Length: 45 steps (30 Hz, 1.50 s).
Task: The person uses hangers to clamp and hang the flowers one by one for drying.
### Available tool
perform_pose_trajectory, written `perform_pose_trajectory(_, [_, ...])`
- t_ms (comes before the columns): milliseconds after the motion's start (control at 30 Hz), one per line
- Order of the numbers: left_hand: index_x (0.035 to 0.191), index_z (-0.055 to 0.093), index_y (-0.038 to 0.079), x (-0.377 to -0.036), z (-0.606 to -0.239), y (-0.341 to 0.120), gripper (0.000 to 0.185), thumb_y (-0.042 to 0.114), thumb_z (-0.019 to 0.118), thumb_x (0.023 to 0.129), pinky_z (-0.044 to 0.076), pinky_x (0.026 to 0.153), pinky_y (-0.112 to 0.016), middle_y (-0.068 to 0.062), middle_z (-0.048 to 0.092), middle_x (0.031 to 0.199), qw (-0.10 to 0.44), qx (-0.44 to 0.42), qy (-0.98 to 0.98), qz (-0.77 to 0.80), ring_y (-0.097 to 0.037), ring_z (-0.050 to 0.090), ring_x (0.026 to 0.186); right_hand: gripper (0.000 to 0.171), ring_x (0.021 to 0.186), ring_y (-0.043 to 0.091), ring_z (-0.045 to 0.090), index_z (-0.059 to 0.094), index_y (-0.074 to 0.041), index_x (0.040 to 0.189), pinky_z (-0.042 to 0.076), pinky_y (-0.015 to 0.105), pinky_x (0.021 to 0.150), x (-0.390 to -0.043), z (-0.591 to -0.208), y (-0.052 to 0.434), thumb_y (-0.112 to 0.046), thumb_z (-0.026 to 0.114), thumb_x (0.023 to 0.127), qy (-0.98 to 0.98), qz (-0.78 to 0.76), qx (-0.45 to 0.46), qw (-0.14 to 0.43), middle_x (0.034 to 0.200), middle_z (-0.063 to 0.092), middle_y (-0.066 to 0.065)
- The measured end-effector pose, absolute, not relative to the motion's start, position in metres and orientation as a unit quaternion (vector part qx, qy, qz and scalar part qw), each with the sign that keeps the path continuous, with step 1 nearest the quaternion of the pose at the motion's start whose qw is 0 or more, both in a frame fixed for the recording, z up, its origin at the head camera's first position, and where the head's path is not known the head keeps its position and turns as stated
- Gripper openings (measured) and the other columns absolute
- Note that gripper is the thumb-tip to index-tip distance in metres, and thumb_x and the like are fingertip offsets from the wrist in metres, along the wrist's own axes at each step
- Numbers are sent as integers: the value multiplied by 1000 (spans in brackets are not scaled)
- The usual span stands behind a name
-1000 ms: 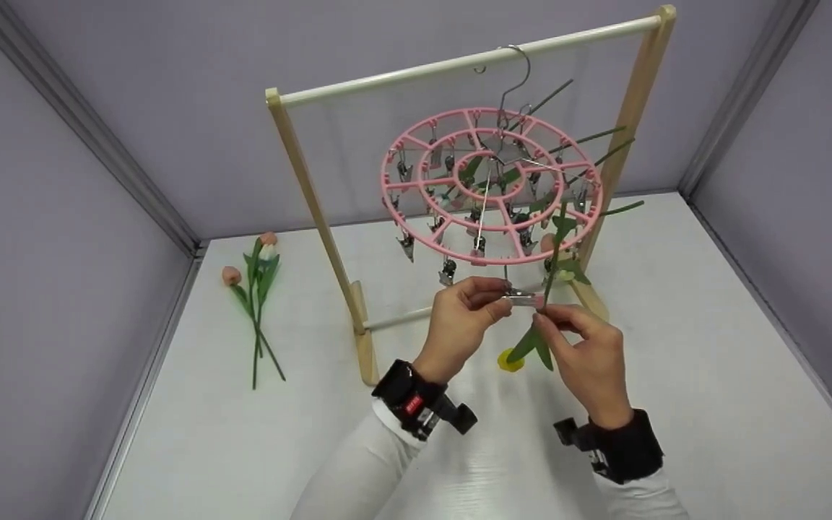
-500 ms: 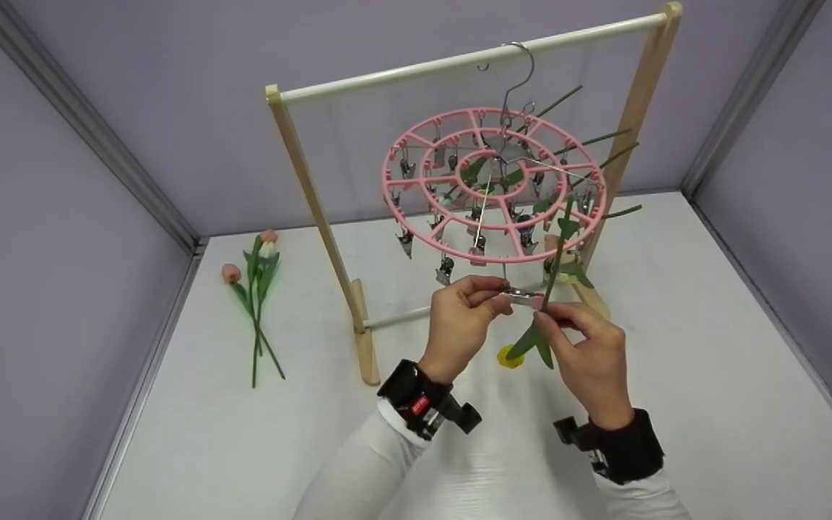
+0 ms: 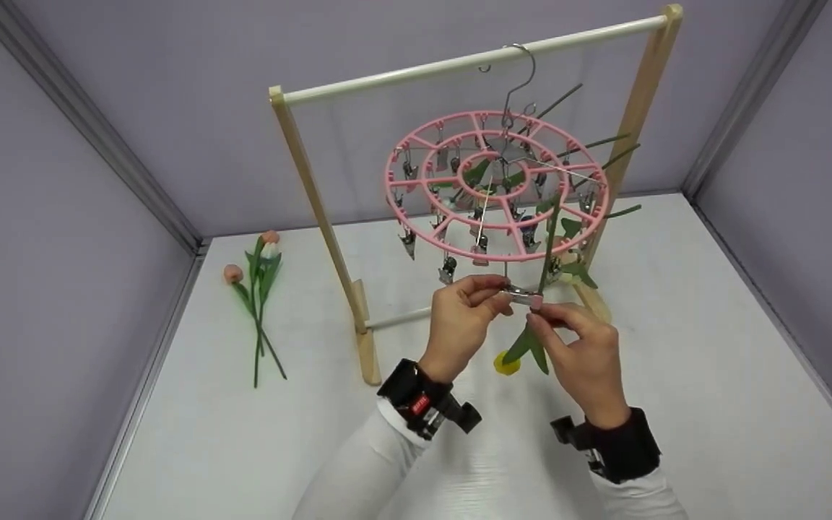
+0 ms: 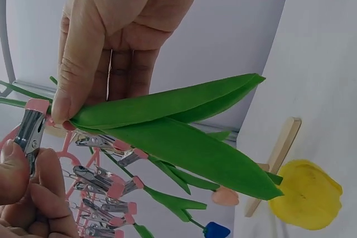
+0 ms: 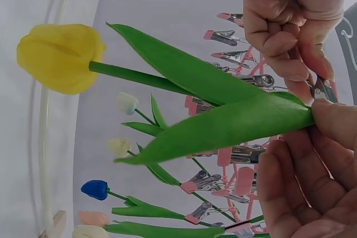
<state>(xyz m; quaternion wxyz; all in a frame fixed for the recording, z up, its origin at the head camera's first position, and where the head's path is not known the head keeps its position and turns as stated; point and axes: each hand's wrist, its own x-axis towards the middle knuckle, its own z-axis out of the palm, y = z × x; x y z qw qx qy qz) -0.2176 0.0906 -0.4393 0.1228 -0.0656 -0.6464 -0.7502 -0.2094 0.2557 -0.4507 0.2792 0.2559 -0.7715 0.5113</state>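
Observation:
My left hand (image 3: 456,321) pinches a metal clip with pink tips (image 4: 32,126), which hangs from the pink round hanger (image 3: 452,253). My right hand (image 3: 582,354) holds a yellow artificial tulip (image 5: 58,58) by its stem, between thumb and fingers. The flower points down and the stem (image 3: 550,249) rises past the hanger's front rim. At the stem, just above the leaves (image 4: 189,132), sit the clip's pink tips. In the right wrist view, the left fingers (image 5: 287,43) squeeze the clip's handle end.
The hanger hooks over the white bar (image 3: 416,74) of a wooden stand (image 3: 308,188). Several tulips hang from other clips, among them a blue one (image 5: 96,189). Loose pink and white tulips (image 3: 261,289) lie on the white table (image 3: 206,433) at left.
My right hand has moved slightly left with the yellow tulip, bringing its stem closer against the clip's tips. The stem now stands more upright. My left hand has stayed almost in place.

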Motion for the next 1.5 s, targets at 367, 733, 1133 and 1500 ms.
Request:
perform_pose_trajectory(367, [120,69,2,-225,-443,85,30,14,72,93,54,88,-33,-3,72,104,90,-90,-664,-737,-23,69,91,11,80,16,68,76,-1,96,51,15,75,-227,-468,256,-1,77,85,-782,527,239,231,90,74,4])
perform_pose_trajectory(733, [128,65,1,-242,-449,85,37,17,69,95,55,85,-33,-5,72,109,90,-79,-682,-722,-24,69,94,17,84,18,69,75,-1,103,50,15,74,-237,-482,258,-10,76,89,-800,533,204,186,98,74,6])
perform_pose_trajectory(1133, [132,61,-2,-241,-449,87,41,16,68,96,52,90,-28,-12,63,130,103,-88,-689,-712,-15,64,111,15,83,18,69,76,-3,102,49,14,74,-238,-488,270,-12,74,91,-802,536,184,189,95,74,5])
perform_pose_trajectory(1500, [134,58,-4,-233,-448,82,47,21,69,96,52,89,-26,-10,64,129,104,-80,-710,-692,-11,65,110,16,84,17,68,76,-4,104,48,13,74,-227,-491,285,-13,75,90,-825,511,156,182,98,74,4])
